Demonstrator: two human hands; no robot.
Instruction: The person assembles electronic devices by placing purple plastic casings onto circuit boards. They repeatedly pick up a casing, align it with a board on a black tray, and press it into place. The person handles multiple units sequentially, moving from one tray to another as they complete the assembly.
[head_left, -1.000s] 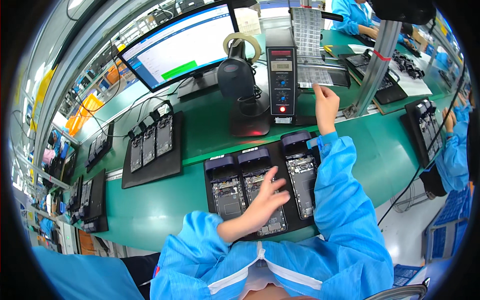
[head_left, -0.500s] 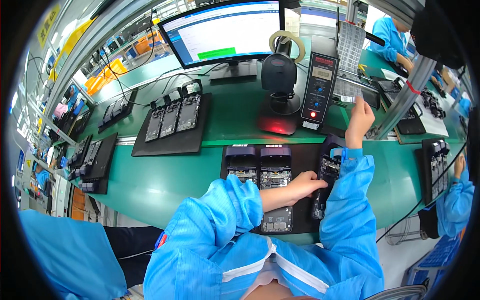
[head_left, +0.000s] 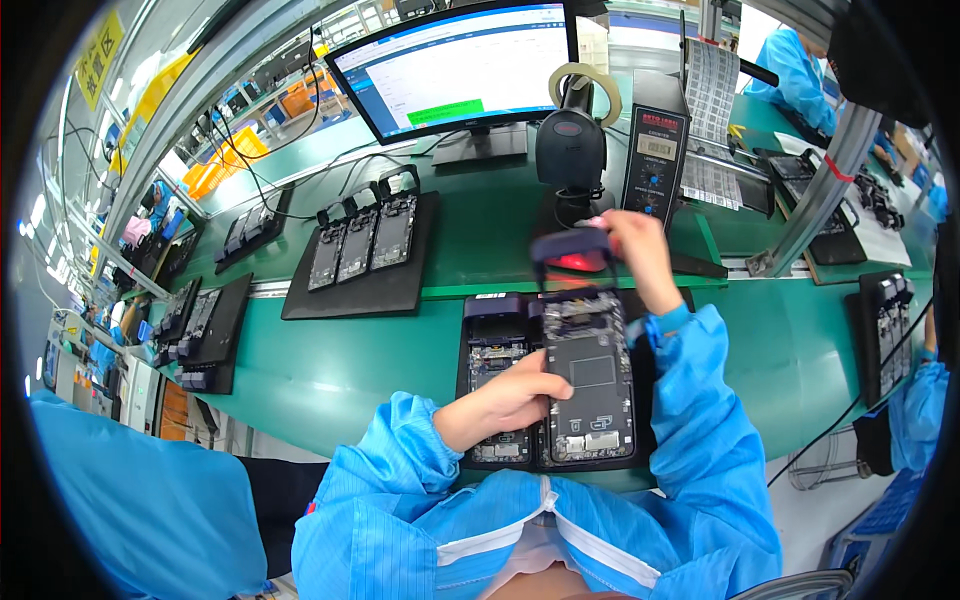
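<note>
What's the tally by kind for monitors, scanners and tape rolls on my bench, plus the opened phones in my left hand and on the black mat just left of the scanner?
Monitors: 1
Scanners: 1
Tape rolls: 1
Opened phones: 4 (1 in your left hand, 3 on that black mat)
Total: 7

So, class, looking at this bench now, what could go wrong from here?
The left hand holds the open device with its thumb over exposed parts, which might be smudged. A second open device lies close beside it and could be knocked. The right hand is near the dark scanner, which might get bumped.
</note>
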